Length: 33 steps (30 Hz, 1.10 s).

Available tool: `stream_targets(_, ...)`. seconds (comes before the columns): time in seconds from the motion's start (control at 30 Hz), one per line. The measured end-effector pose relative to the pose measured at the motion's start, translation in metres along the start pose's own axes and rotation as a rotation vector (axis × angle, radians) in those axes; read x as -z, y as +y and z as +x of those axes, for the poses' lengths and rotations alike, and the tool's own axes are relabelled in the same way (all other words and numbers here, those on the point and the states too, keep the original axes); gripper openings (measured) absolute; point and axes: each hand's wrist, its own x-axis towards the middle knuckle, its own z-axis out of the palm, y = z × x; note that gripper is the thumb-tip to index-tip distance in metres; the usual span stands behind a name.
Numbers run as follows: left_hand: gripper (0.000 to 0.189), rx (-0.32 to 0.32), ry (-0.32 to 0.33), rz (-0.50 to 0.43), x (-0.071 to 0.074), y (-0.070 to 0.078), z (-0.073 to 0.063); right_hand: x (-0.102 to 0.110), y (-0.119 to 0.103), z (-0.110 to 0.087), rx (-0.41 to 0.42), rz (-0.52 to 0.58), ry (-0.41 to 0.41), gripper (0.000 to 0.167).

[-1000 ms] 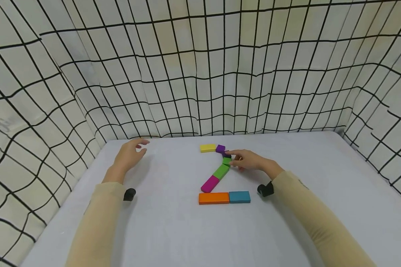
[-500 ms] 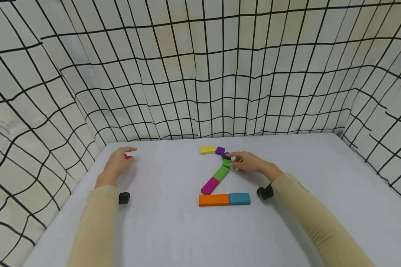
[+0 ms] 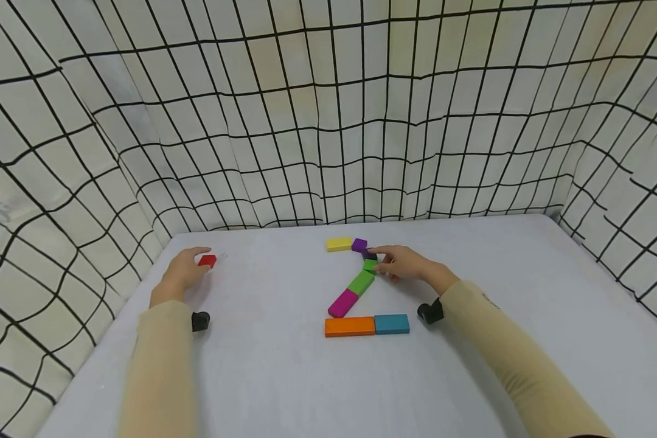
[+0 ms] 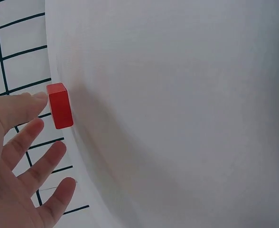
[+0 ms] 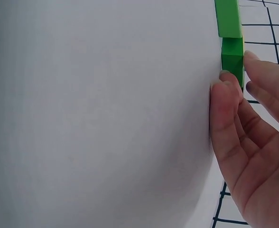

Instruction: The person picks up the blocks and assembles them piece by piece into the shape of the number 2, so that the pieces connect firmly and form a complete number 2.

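Note:
A small red block (image 3: 207,261) stands on the white table at the left. My left hand (image 3: 179,274) is beside it, thumb tip right at the block's edge and the other fingers (image 4: 42,168) spread apart. Near the middle, my right hand (image 3: 407,263) pinches the small green block (image 3: 370,265) with its fingertips. Its index finger reaches over a dark purple block (image 3: 369,255), which it partly hides. In the right wrist view, fingertips lie on both sides of the green block (image 5: 232,59).
A longer green block (image 3: 361,282) and a magenta block (image 3: 343,303) continue the slanting row. Beyond are a purple block (image 3: 359,244) and a yellow block (image 3: 339,244). An orange block (image 3: 350,326) and a blue block (image 3: 392,323) lie nearer. Black netting (image 3: 320,128) over white walls borders the table.
My left hand has moved left and nearer, and the red block, hidden at first, has come into view beside its fingers. The right hand stays in place at the row of blocks.

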Motion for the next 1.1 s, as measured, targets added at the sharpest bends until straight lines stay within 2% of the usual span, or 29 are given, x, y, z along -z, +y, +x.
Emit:
stream_targets(0.27, 0.053, 0.044, -0.023, 0.033, 0.002, 0.000, 0.004, 0.002, -0.001, 0.000, 0.008, -0.004, 0.003, 0.057)
stream_targets(0.5, 0.052, 0.120, -0.049, 0.016, -0.001, -0.001, 0.000, 0.003, 0.000, 0.002, 0.001, -0.007, 0.005, 0.058)
stream_targets(0.7, 0.053, 0.126, -0.045, 0.018, -0.003, 0.001, -0.003, 0.002, 0.001, 0.002, -0.003, -0.007, -0.003, 0.059)
stream_targets(1.1, 0.051, 0.134, -0.041, 0.078, -0.012, 0.002, 0.003, 0.001, 0.002, 0.003, -0.012, -0.016, -0.012, 0.060)
